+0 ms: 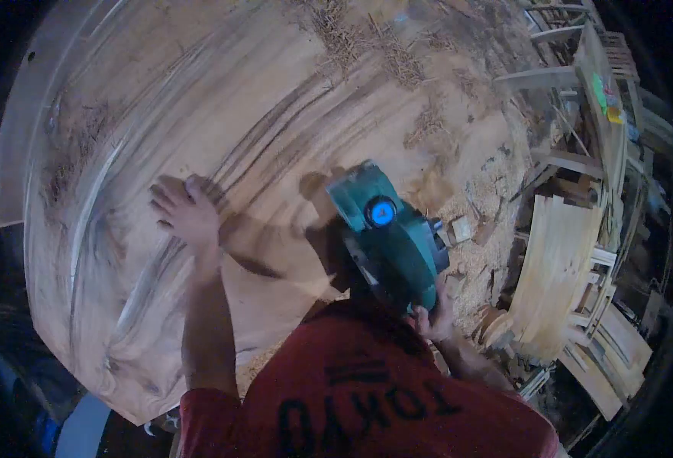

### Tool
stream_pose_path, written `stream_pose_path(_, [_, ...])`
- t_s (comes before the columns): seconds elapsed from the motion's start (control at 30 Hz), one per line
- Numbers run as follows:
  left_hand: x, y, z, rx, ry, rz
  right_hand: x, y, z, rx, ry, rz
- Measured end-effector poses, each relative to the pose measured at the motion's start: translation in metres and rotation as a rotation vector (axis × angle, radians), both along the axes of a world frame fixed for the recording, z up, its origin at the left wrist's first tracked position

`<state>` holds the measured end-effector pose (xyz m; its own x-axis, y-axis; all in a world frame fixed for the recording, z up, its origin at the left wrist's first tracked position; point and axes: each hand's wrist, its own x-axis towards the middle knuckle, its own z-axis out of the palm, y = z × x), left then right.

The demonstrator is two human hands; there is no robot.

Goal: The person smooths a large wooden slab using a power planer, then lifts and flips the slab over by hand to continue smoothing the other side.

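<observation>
A large wooden slab [275,164] with dark grain streaks spreads out in front of me. My left hand [187,212] lies on its surface with the fingers stretched out and holds nothing. My right hand [437,314] is closed round the rear of a green electric hand planer [397,252], close to my body. The planer sits at the slab's near right part, its front pointing away from me. A round knob with a bright blue centre [380,212] shows on the planer. Most of my right fingers are hidden behind the tool's body.
Wood shavings [340,34] lie in clumps on the slab's far side. Sawdust and chips [477,229] cover the area right of the planer. Pale boards [554,267] and a wooden frame stack [607,99] stand along the right.
</observation>
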<state>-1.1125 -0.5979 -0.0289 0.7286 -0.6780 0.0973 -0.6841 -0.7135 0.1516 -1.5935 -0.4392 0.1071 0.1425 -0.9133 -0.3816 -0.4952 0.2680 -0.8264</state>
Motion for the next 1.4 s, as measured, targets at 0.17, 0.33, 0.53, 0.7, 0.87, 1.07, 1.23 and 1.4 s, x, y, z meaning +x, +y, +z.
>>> stream_pose_path(0.17, [-0.041,-0.035,0.002,-0.08,0.048,0.025,0.099,-0.155,0.021,-0.166,0.045,0.004])
stream_pose_path(0.33, [-0.045,-0.041,0.009,-0.024,-0.036,0.031,0.188,-0.351,0.029,-0.297,0.028,0.061])
stream_pose_path(0.53, [-0.044,-0.041,0.01,0.017,-0.031,0.05,0.169,-0.365,0.001,-0.42,-0.037,0.09])
stream_pose_path(0.7, [-0.033,-0.031,0.003,0.047,0.025,-0.019,0.033,-0.194,0.038,-0.015,0.209,0.162])
stream_pose_path(0.87, [-0.061,-0.066,0.007,-0.001,0.046,0.03,0.001,-0.168,0.056,0.181,0.037,0.207])
stream_pose_path(1.07, [-0.096,-0.114,0.021,-0.001,0.094,-0.009,0.079,-0.289,0.039,-0.039,0.133,0.249])
stream_pose_path(1.23, [-0.098,-0.117,0.029,-0.006,0.094,-0.021,0.184,-0.47,0.004,-0.432,0.038,0.197])
stream_pose_path(1.4, [-0.096,-0.115,0.022,0.02,0.034,-0.008,0.171,-0.468,0.015,-0.139,-0.143,0.118])
